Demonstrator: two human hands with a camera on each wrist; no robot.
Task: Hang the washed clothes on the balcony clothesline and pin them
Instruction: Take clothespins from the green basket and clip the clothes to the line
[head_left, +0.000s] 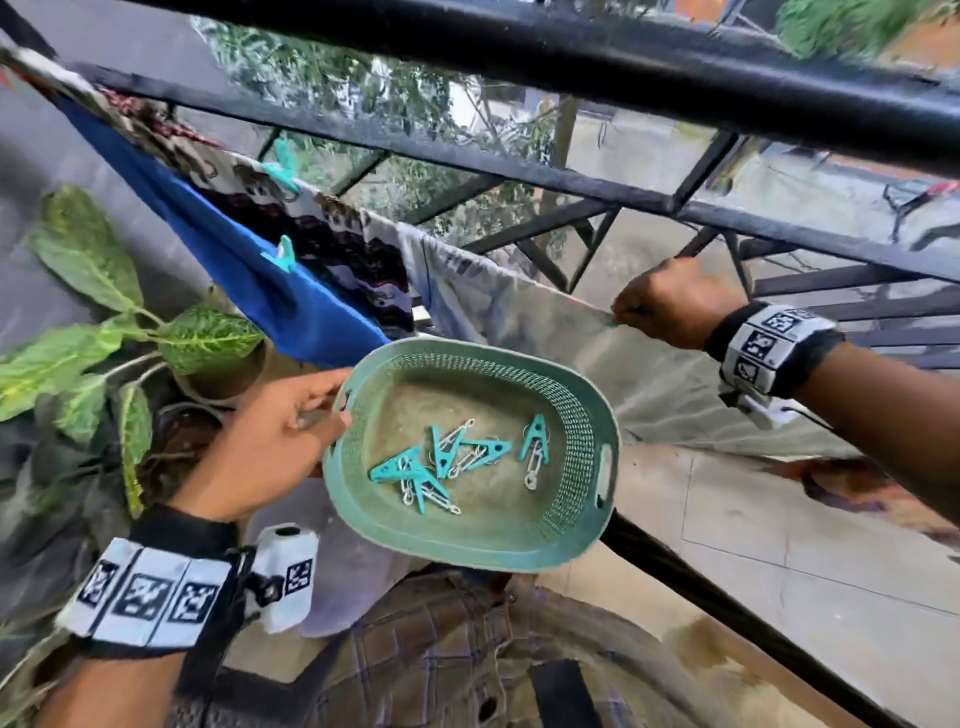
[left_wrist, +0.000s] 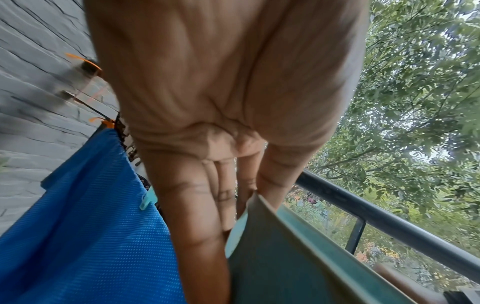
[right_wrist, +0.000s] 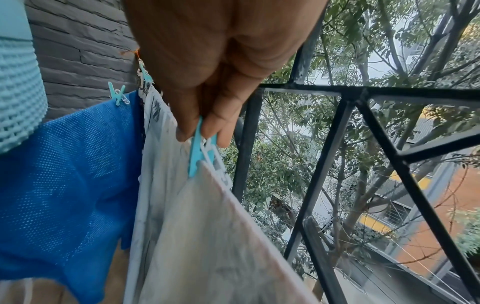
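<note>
A blue mesh garment (head_left: 249, 270), a dark patterned cloth (head_left: 332, 244) and a pale grey cloth (head_left: 649, 384) hang along the line by the black railing. My right hand (head_left: 670, 306) pinches a teal clothes peg (right_wrist: 197, 150) whose jaws sit over the top edge of the pale grey cloth (right_wrist: 207, 236). My left hand (head_left: 280, 431) grips the rim of a green plastic basket (head_left: 582, 415), held tilted, with several teal pegs (head_left: 441, 462) lying inside. In the left wrist view the basket rim (left_wrist: 298, 246) is caught between thumb and fingers. Two teal pegs (head_left: 283, 166) hold the earlier garments.
Black railing bars (head_left: 571, 182) run behind the line, with trees and buildings beyond. A potted plant with large spotted leaves (head_left: 104, 338) stands at the left by a grey brick wall (right_wrist: 83, 51). Tiled floor (head_left: 779, 545) lies below at the right.
</note>
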